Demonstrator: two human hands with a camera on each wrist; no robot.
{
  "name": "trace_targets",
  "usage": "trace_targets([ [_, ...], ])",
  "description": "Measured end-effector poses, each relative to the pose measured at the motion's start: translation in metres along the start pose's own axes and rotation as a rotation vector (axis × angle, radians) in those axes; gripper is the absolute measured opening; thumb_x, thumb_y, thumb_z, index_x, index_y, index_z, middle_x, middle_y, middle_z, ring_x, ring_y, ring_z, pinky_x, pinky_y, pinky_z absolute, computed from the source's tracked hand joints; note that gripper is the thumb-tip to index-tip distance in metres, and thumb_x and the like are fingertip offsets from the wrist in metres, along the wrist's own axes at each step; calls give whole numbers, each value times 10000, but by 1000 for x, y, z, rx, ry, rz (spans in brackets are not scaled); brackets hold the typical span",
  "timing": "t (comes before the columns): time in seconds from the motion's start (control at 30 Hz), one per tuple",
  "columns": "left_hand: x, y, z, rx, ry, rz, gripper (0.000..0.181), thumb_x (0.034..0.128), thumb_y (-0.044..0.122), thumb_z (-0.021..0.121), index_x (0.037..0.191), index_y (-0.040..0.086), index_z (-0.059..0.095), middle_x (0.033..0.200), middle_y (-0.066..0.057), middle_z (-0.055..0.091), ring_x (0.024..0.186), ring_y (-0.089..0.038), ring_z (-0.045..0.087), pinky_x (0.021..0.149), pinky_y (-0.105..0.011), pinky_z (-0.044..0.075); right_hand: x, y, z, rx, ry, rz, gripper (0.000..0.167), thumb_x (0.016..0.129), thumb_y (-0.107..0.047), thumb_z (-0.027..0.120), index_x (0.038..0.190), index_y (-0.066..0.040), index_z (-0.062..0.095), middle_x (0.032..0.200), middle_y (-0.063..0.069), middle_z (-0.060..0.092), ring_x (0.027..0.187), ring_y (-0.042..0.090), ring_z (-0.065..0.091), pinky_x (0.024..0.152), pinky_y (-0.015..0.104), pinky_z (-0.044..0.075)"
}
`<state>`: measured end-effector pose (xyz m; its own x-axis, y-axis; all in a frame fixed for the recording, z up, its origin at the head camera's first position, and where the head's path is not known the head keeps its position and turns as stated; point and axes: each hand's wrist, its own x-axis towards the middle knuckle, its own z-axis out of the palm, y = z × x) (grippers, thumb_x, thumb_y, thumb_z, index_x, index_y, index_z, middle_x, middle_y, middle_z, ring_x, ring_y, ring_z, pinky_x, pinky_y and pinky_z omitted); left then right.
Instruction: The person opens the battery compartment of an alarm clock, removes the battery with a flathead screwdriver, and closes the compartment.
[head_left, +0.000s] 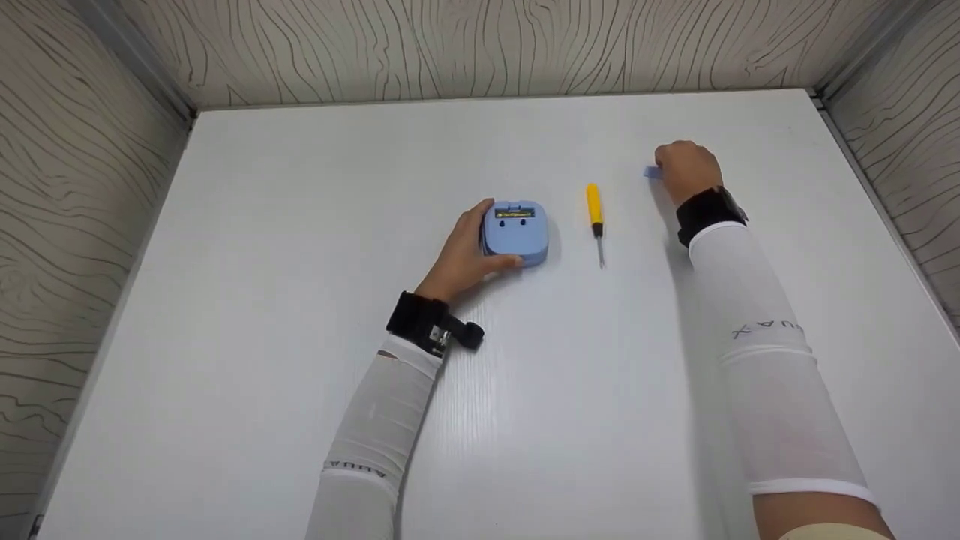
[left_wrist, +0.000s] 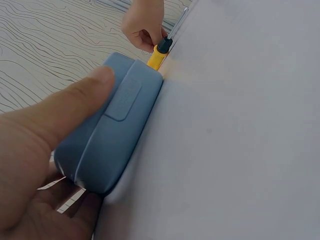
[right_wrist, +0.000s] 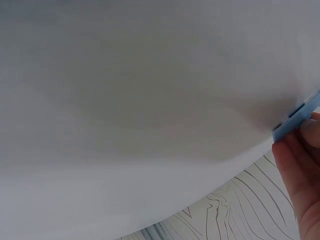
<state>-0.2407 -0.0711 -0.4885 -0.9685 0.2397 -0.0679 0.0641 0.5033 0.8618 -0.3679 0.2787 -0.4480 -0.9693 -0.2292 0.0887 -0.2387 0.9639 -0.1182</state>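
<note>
My left hand (head_left: 469, 255) grips a light blue, rounded-square device (head_left: 516, 237) on the white table, thumb at its near side and fingers round its left and far sides. A slot near the device's far edge shows a battery (head_left: 514, 213), with two dark holes below it. In the left wrist view the device (left_wrist: 117, 135) shows a raised tab on its side. Further right, my right hand (head_left: 688, 171) pinches a small flat blue piece (head_left: 653, 172), seen edge-on as a thin blue strip (right_wrist: 297, 120) in the right wrist view.
Between the hands lies a screwdriver (head_left: 594, 210) with a yellow and black handle, its metal tip pointing toward the near side. Wood-grain patterned walls (head_left: 450, 49) border the white table (head_left: 262, 337) at the back and both sides.
</note>
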Motion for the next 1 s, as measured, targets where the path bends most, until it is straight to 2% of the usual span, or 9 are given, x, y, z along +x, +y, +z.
trace_targets([
  [0.47,0,1,0,-11,3,-23,1049,824,320,865,1623,140,210,1629,-99,293,1501,-222,275,1221,-366,235,1,-3,0,7,5,9,223,946,152,512,1063,129,701,1020,357,671,936,493,659,842,576,537],
  [0.77,-1,0,-1,-15,-5,12,1067,819,353,864,1622,123,202,1633,-109,279,1503,-221,263,1218,-354,233,-2,-4,-3,3,16,8,185,946,141,560,1057,125,707,1041,346,675,961,491,666,843,565,548],
  [1.0,-1,0,-1,-21,-8,7,1068,819,350,865,1624,128,199,1638,-110,271,1509,-228,253,1222,-356,222,0,0,0,6,-2,27,211,956,128,550,1109,119,695,1089,350,666,999,500,654,875,578,536],
])
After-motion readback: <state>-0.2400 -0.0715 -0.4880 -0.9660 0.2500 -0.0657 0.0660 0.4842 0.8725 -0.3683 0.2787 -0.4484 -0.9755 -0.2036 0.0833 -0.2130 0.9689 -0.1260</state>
